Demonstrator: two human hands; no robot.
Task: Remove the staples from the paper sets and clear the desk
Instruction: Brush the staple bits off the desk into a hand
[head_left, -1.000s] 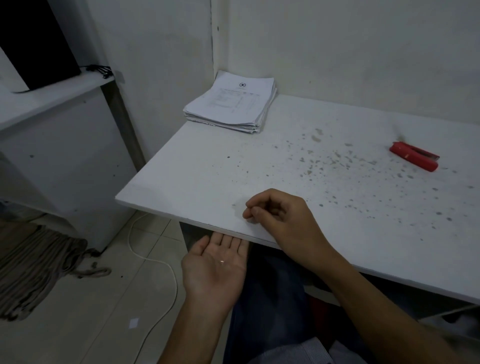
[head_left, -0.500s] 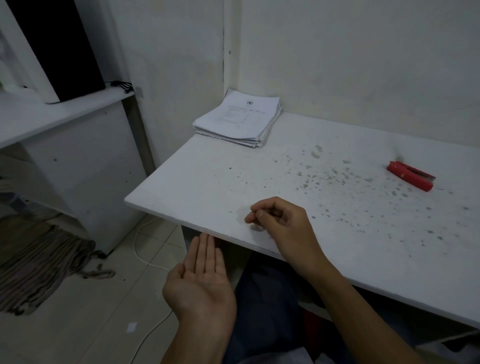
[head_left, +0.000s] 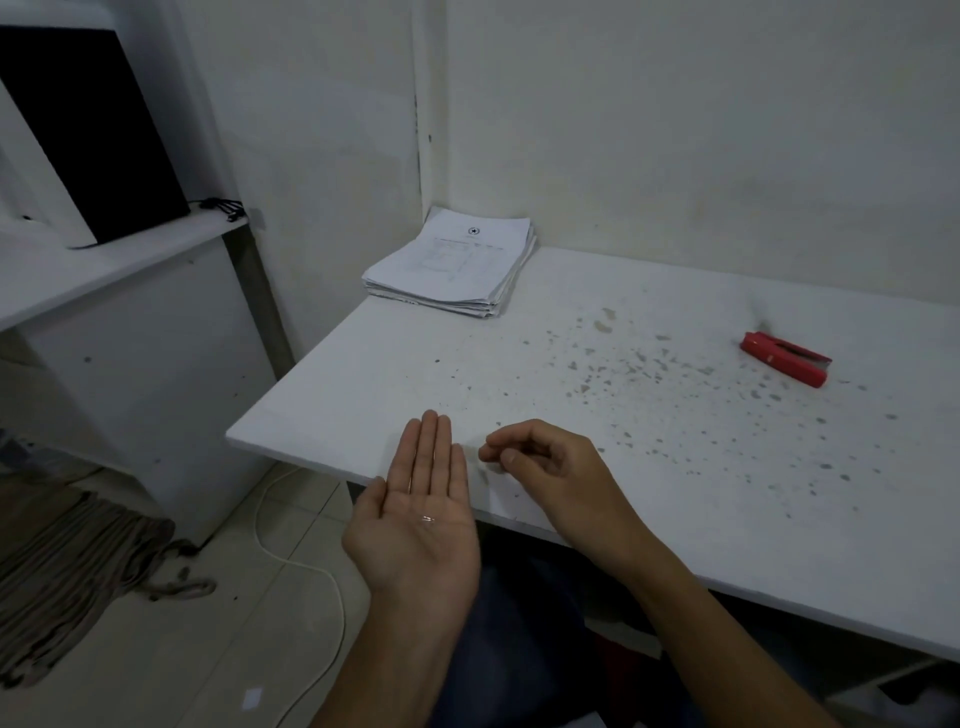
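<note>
Head view: desk (head_left: 649, 467) carries the paper stack (head_left: 452, 265) at its far left corner. Left hand (head_left: 421, 514), fingers straight and together at the near edge, cradles a loose staple (head_left: 428, 518); any tilt could spill it. Right hand (head_left: 545, 467) pinches, contents unclear.

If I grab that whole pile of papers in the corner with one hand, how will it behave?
The paper pile will probably sag, being loose sheets. Its uneven edges suggest sheets may slide apart. It looks thick, so likely heavy for a one-handed grip.
</note>
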